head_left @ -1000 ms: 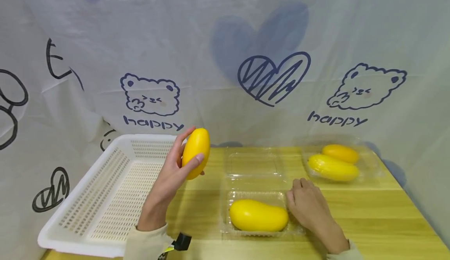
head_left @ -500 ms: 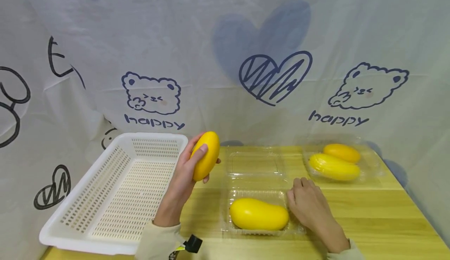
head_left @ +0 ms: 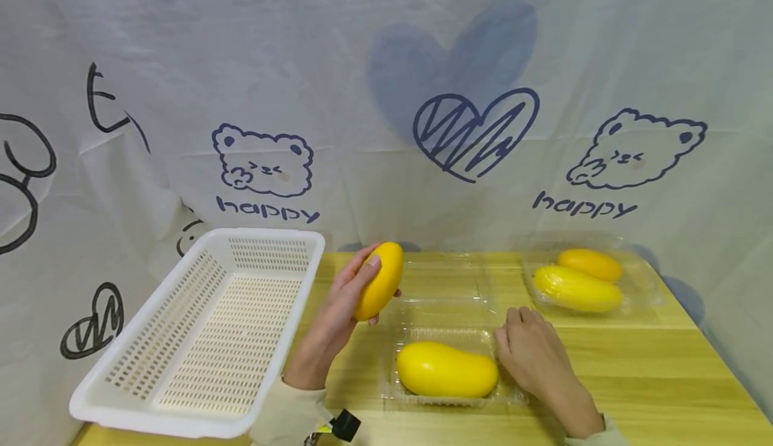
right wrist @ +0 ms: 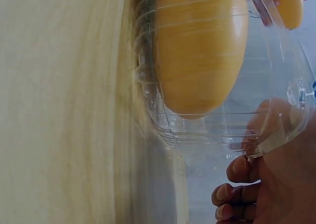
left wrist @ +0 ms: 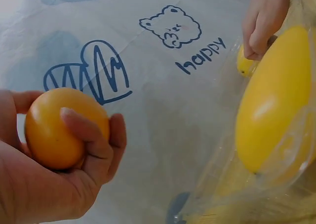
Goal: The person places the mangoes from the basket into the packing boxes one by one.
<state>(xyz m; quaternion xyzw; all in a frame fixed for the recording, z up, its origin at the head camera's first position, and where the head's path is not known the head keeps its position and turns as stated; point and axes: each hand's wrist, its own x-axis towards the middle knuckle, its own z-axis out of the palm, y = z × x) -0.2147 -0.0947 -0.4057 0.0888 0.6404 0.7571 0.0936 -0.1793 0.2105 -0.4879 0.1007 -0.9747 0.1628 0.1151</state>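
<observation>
My left hand (head_left: 352, 296) grips a yellow mango (head_left: 380, 280) in the air, just left of the open lid of a clear plastic box (head_left: 443, 287). The left wrist view shows thumb and fingers curled round the mango (left wrist: 54, 130). A second mango (head_left: 447, 369) lies in the box's near half. My right hand (head_left: 531, 352) rests at the box's right rim (right wrist: 163, 130); in the right wrist view its fingers (right wrist: 237, 189) are curled beside the rim and the thumb shows through the plastic.
A white perforated basket (head_left: 199, 339) with nothing in it stands at the left on the wooden table (head_left: 652, 365). At the back right another clear box (head_left: 640, 295) holds two mangoes (head_left: 576, 290). A printed cloth backdrop hangs close behind.
My left hand has carried the mango rightward and lower, from the basket's corner to beside the open box lid. The right hand has stayed at the box rim.
</observation>
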